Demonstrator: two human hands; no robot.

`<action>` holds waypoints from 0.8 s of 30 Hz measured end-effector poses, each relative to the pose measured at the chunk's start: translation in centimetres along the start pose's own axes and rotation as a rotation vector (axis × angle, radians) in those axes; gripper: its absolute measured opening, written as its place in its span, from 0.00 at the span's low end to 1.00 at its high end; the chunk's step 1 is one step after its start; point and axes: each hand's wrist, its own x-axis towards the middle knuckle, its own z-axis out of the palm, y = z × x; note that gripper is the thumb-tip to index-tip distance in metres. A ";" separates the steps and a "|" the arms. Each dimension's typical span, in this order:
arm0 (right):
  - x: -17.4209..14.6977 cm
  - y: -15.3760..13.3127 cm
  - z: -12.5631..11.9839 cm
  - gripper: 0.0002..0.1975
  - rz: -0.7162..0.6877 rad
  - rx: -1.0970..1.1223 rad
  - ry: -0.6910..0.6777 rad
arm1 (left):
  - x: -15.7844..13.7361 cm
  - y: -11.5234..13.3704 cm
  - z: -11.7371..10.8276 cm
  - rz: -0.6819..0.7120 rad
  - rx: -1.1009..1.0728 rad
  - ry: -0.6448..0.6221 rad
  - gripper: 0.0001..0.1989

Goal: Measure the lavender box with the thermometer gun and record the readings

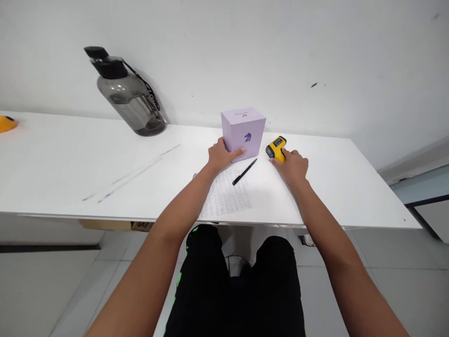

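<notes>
A light purple box (242, 135) with a dark horse-head logo stands upright on the white table, close to the wall. My left hand (221, 156) grips its lower left corner, thumb on the front face and fingers around the left side. To the right of the box, my right hand (293, 165) holds a yellow and black handheld meter (277, 149), which looks like an infrared thermometer. The meter is low at the table with a small dark panel facing up. Between my hands lies a black pen (244, 172), its lower end over a sheet of handwritten paper (226, 194).
On the left a grey see-through water bottle (133, 100) with a black lid stands against the wall. A yellow object (7, 123) shows at the far left edge. The white table (365, 187) ends at the right, and its front edge runs above my knees.
</notes>
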 end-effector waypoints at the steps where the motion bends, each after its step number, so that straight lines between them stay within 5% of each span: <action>1: 0.1 0.2 0.1 0.33 -0.003 0.001 0.019 | 0.0 0.0 0.0 0.001 -0.009 0.003 0.43; 5: 0.2 0.9 0.2 0.26 -0.071 0.007 0.157 | 0.0 -0.1 0.0 0.012 -0.029 0.003 0.43; 8: -0.4 0.3 0.0 0.19 -0.377 0.012 0.226 | 0.1 -0.1 0.1 0.014 -0.008 0.006 0.43; 11: -1.7 -1.4 0.1 0.22 -0.661 -0.005 0.057 | 0.1 -0.1 0.2 0.024 0.015 0.014 0.43; 16: -3.2 -3.5 0.6 0.25 -0.597 -0.052 -0.190 | 0.1 -0.3 0.3 0.044 0.014 -0.003 0.43; 21: -3.7 -2.5 0.4 0.19 -0.679 0.144 -0.145 | 0.3 -0.2 0.4 0.039 0.035 0.003 0.44; 24: -4.5 -2.1 -0.1 0.18 -0.621 0.542 -0.074 | 0.3 -0.1 0.4 0.042 0.035 0.005 0.43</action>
